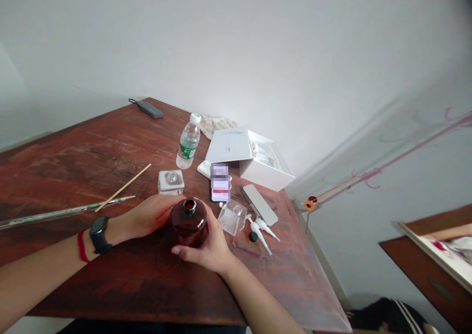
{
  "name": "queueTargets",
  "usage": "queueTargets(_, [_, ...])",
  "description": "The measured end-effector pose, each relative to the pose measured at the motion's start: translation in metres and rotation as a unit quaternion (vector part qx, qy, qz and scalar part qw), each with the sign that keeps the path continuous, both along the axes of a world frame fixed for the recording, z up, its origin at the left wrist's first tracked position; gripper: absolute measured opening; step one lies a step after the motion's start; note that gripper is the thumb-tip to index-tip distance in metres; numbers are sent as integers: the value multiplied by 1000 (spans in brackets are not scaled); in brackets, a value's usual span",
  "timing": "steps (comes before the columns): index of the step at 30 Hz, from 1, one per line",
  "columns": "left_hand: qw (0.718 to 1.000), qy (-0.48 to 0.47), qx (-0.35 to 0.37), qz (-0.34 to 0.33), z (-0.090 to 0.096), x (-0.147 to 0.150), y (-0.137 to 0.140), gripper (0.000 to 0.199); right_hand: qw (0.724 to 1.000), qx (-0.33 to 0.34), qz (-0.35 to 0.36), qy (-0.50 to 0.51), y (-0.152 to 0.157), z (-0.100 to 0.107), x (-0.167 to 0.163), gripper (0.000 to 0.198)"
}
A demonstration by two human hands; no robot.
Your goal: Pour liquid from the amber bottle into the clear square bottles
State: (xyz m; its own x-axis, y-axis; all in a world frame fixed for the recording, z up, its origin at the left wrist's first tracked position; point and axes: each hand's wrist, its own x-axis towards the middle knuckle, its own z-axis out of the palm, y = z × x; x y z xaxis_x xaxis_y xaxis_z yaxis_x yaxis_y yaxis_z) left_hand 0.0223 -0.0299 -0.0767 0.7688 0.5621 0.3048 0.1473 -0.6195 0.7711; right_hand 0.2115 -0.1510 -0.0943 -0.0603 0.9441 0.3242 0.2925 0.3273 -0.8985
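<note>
A dark reddish-brown glass bottle (188,223) with an uncapped, narrow neck stands upright in front of me. My right hand (212,248) curls round its right side, thumb across the front. On the other side my left hand (157,213) presses against the bottle, its fingertips partly hidden behind it. Just beyond my left hand stands a clear square glass bottle (171,182). Another clear square bottle (232,218) is to the right of my right hand, close to two white pump heads (261,233) and a small black cap (253,236).
Chopsticks (123,188), one in a wrapper, lie at left on the wooden table (73,162). Farther back are a water bottle (188,144), a phone (220,184), an open white box (267,169), a grey flat case (259,204) and a dark device (149,109). A wall rises behind.
</note>
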Motion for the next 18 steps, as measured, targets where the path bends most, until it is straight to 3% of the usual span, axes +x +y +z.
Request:
queueTargets(2, [999, 3, -34, -42, -1, 0, 1, 28, 1000, 1, 1, 8, 0, 0, 0, 97])
queueTargets(5, [998, 2, -53, -39, -3, -2, 2, 28, 1000, 5, 9, 23, 0, 0, 0, 98])
queueTargets(18, [999, 4, -24, -39, -11, -2, 7, 29, 1000, 11, 4, 26, 0, -3, 1, 100])
